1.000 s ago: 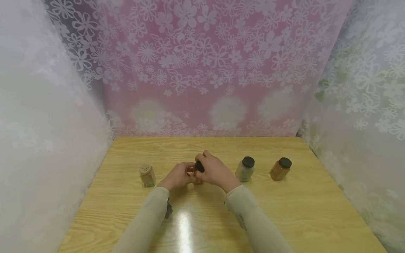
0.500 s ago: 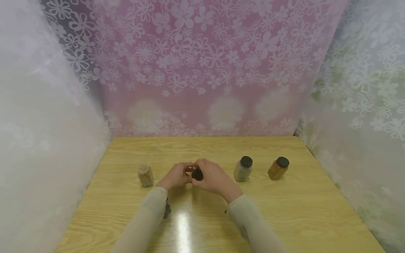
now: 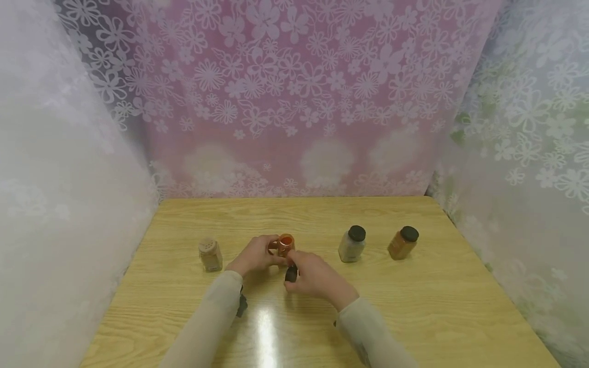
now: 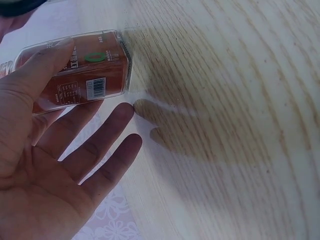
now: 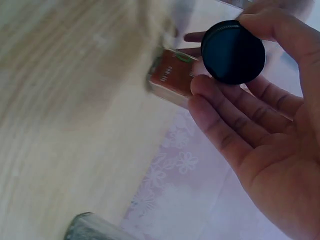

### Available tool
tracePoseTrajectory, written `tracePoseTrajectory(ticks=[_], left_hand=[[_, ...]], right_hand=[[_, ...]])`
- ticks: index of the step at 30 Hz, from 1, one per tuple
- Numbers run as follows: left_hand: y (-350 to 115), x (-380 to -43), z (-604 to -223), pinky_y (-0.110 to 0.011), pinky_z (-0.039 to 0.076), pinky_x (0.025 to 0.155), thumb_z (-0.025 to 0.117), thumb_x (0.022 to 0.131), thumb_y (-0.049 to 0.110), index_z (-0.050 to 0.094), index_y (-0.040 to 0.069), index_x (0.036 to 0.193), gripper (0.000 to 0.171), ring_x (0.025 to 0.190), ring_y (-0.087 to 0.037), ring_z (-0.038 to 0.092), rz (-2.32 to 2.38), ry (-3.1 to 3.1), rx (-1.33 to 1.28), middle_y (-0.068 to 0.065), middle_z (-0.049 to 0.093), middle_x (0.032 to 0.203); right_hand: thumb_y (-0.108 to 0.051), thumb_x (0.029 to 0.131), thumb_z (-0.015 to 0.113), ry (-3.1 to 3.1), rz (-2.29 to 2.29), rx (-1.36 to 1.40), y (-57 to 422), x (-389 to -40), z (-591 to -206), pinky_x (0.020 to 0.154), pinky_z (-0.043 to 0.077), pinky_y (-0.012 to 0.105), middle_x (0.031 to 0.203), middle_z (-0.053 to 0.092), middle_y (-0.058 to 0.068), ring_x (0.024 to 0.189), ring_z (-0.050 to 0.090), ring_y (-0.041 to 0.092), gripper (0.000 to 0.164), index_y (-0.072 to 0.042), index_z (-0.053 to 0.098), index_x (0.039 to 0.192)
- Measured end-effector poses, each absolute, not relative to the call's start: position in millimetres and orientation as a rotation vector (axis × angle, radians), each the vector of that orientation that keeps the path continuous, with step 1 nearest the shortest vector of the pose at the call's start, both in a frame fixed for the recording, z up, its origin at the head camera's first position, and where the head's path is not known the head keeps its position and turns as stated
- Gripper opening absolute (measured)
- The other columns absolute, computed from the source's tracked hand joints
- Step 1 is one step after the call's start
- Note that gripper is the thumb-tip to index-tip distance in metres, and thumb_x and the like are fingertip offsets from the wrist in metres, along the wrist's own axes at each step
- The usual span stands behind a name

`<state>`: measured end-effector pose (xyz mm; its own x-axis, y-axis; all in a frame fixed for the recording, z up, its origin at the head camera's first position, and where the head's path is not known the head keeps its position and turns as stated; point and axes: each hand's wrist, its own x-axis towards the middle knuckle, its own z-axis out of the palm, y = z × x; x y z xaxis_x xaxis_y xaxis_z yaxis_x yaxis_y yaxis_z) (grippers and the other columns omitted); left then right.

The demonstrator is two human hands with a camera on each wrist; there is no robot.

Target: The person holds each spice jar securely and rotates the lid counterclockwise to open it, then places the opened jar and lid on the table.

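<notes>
Beside the middle of the table, my left hand point(image 3: 258, 256) holds a small glass jar point(image 3: 286, 246) of red powder between thumb and fingers. Its mouth is uncovered and shows orange-red from above. In the left wrist view, the jar point(image 4: 111, 70) stands with its base at the tabletop, with label print and a barcode facing the camera; two fingers are extended away from the glass. Just nearer than the jar, my right hand point(image 3: 317, 276) pinches a round black lid point(image 3: 291, 274). The right wrist view has the lid point(image 5: 232, 52) apart from the jar point(image 5: 171, 75), with the thumb on its edge.
On the left stands a jar point(image 3: 210, 255) of beige powder with a perforated top. To the right are a black-lidded jar point(image 3: 352, 247) with pale grey contents and another black-lidded jar point(image 3: 402, 244) with orange-brown contents. Floral curtains point(image 3: 294, 102) border the wooden table point(image 3: 437, 306).
My right hand has lifted the black lid off the jar and brought it toward me, uncovering the red mouth. My left hand stays on the jar. The view has shifted slightly.
</notes>
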<state>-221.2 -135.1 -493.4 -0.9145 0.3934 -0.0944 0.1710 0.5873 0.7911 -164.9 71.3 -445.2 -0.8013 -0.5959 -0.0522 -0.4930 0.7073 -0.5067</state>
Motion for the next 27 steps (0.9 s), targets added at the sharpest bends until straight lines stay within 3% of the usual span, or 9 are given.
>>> tracePoseTrajectory(ticks=[10, 19, 27], left_hand=[[-135, -224, -495, -0.05, 0.055, 0.109, 0.087, 0.09, 0.025, 0.067, 0.017, 0.137, 0.052, 0.131, -0.033, 0.066, 1.209, 2.573, 0.463, -0.012, 0.071, 0.137], [-133, -222, -494, -0.052, 0.052, 0.112, 0.087, 0.09, 0.024, 0.069, 0.018, 0.132, 0.046, 0.132, -0.033, 0.065, 1.212, 2.582, 0.449, -0.012, 0.073, 0.135], [-133, -220, -492, -0.052, 0.052, 0.112, 0.087, 0.09, 0.025, 0.069, 0.018, 0.134, 0.048, 0.132, -0.033, 0.065, 1.223, 2.57, 0.429, -0.013, 0.072, 0.136]], right_hand=[[-0.027, 0.086, 0.084, 2.702, -0.6, -0.835, 77, -156, -464, 0.066, 0.044, 0.026, 0.08, 0.06, -0.007, 0.072, 0.049, 0.009, 0.029, -0.015, 0.065, 0.104], [-0.031, 0.084, 0.087, 2.707, -0.587, -0.836, 79, -152, -475, 0.066, 0.042, 0.024, 0.085, 0.062, -0.002, 0.074, 0.048, 0.009, 0.031, -0.017, 0.064, 0.1], [-0.034, 0.082, 0.09, 2.696, -0.551, -0.81, 82, -152, -475, 0.066, 0.042, 0.024, 0.08, 0.054, -0.008, 0.074, 0.047, 0.009, 0.036, -0.016, 0.064, 0.097]])
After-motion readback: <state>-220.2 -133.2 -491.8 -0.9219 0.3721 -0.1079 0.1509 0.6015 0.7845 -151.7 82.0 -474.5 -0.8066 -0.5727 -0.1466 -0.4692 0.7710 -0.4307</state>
